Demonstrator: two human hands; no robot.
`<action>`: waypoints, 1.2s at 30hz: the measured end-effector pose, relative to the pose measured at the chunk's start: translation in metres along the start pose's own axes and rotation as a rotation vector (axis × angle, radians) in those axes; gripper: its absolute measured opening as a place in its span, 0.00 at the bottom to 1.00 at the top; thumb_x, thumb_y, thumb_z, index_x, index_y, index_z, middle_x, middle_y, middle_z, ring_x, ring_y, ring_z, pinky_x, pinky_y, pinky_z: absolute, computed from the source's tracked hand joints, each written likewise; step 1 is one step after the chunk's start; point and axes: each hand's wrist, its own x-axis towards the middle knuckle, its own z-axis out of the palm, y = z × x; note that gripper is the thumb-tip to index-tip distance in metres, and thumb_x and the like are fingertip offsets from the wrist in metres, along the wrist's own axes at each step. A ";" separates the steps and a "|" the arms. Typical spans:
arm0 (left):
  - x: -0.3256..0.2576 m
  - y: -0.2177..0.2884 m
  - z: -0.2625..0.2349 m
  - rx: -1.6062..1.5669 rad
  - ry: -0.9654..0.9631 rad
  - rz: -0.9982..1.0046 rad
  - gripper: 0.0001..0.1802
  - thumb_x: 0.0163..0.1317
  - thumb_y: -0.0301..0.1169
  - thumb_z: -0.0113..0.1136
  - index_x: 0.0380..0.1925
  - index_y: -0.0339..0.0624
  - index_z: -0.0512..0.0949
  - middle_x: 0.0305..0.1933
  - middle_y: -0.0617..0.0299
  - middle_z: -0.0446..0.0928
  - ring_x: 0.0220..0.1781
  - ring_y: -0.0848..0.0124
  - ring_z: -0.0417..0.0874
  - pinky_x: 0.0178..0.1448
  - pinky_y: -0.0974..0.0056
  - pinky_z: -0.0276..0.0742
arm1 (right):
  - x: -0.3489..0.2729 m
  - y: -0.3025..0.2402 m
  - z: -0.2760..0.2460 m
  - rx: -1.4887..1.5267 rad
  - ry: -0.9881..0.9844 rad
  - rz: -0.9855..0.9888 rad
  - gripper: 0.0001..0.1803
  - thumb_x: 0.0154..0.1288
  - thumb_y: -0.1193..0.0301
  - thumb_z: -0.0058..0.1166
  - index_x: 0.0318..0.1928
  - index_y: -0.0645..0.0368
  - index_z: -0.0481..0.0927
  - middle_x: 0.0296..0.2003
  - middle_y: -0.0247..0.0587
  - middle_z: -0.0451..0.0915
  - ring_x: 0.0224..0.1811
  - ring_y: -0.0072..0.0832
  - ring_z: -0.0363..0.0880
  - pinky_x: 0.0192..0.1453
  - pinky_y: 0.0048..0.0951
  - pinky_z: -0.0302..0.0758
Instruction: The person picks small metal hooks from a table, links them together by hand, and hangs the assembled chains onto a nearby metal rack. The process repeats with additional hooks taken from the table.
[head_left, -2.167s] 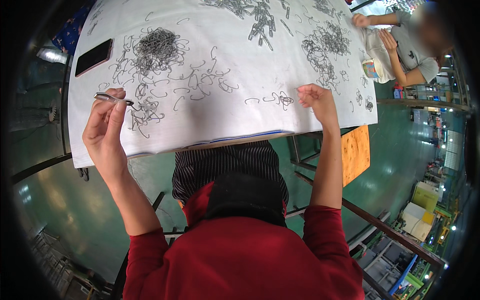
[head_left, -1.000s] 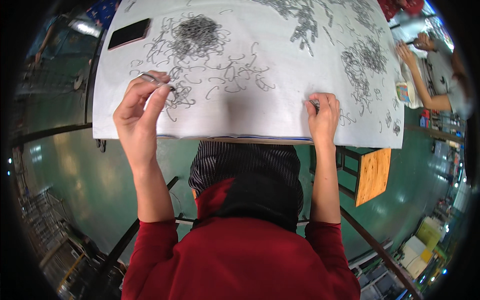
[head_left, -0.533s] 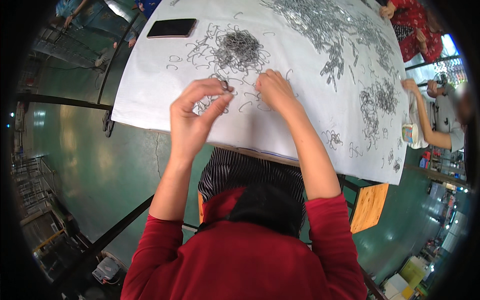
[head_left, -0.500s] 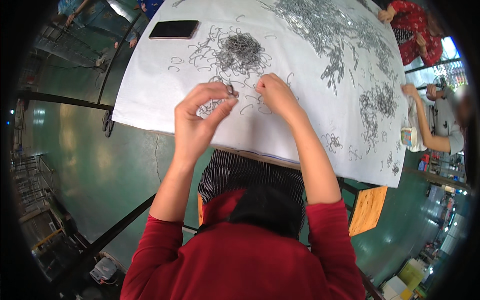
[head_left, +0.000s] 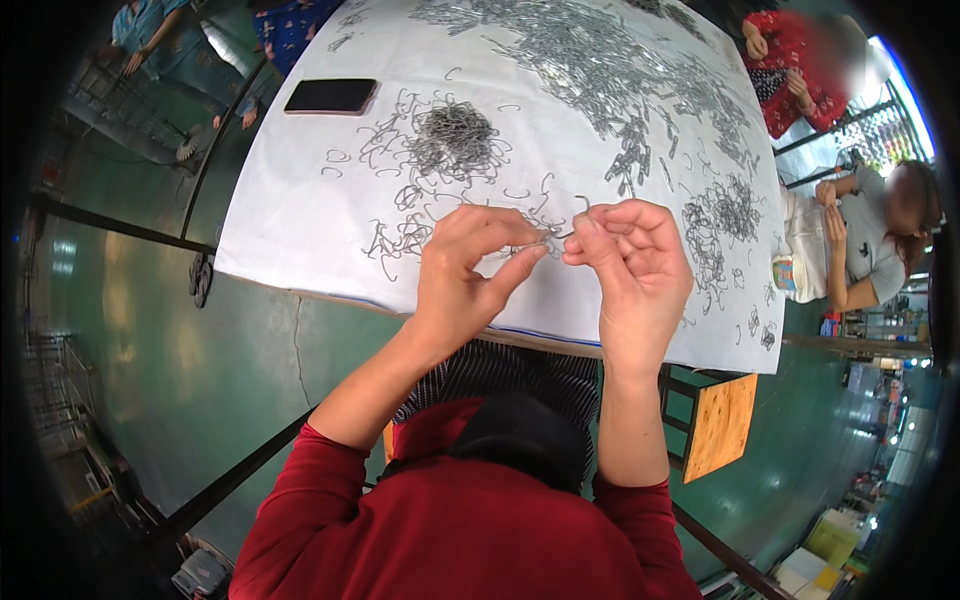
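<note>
Over the near side of the white-covered table (head_left: 300, 220), my left hand (head_left: 462, 270) pinches a small metal piece between thumb and fingertips; its exact shape is hard to make out. Just beside it, my right hand (head_left: 645, 270) holds a thin curved wire hook (head_left: 584, 204) between thumb and forefinger. The two sets of fingertips nearly meet. Beyond my left hand lies a dense pile of grey wire hooks (head_left: 455, 138), with loose ones scattered around it. Another loose cluster of hooks (head_left: 400, 237) lies to the left of my left hand.
A dark phone (head_left: 332, 96) lies at the far left. Many straight metal pieces (head_left: 590, 70) spread across the far side, and more hooks (head_left: 722, 220) lie at right. Co-workers sit along the right edge, near a paper cup (head_left: 785, 272). A wooden stool (head_left: 720, 425) stands below.
My right hand has risen from the tabletop, turned palm inward and now holds a hook. My left hand has moved right and down toward it. The whole view has shifted slightly.
</note>
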 end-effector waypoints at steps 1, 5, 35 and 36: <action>0.000 0.001 0.006 0.002 -0.018 0.024 0.07 0.50 0.22 0.69 0.31 0.39 0.82 0.37 0.59 0.82 0.43 0.64 0.81 0.50 0.63 0.73 | -0.002 -0.001 -0.004 0.016 0.038 -0.037 0.10 0.62 0.85 0.57 0.41 0.67 0.72 0.36 0.43 0.79 0.33 0.23 0.80 0.38 0.23 0.80; 0.003 -0.006 0.031 -0.045 -0.093 0.145 0.08 0.54 0.26 0.67 0.35 0.42 0.83 0.41 0.59 0.81 0.44 0.62 0.79 0.54 0.60 0.69 | -0.019 -0.007 -0.029 0.033 0.162 -0.198 0.12 0.60 0.88 0.57 0.41 0.66 0.70 0.38 0.46 0.78 0.33 0.25 0.80 0.39 0.24 0.80; -0.027 -0.006 0.131 -0.432 -0.758 -0.519 0.07 0.61 0.26 0.65 0.36 0.34 0.81 0.30 0.65 0.81 0.31 0.80 0.79 0.38 0.73 0.76 | -0.166 0.063 -0.140 -0.265 0.434 -0.266 0.11 0.58 0.89 0.58 0.34 0.65 0.70 0.35 0.48 0.80 0.34 0.23 0.79 0.37 0.22 0.80; -0.040 0.008 0.126 -0.454 -0.739 -0.518 0.06 0.61 0.26 0.65 0.35 0.34 0.82 0.30 0.64 0.82 0.31 0.81 0.79 0.37 0.73 0.76 | -0.165 0.068 -0.136 -0.273 0.414 -0.269 0.10 0.59 0.88 0.58 0.34 0.65 0.70 0.35 0.48 0.80 0.34 0.23 0.79 0.37 0.22 0.80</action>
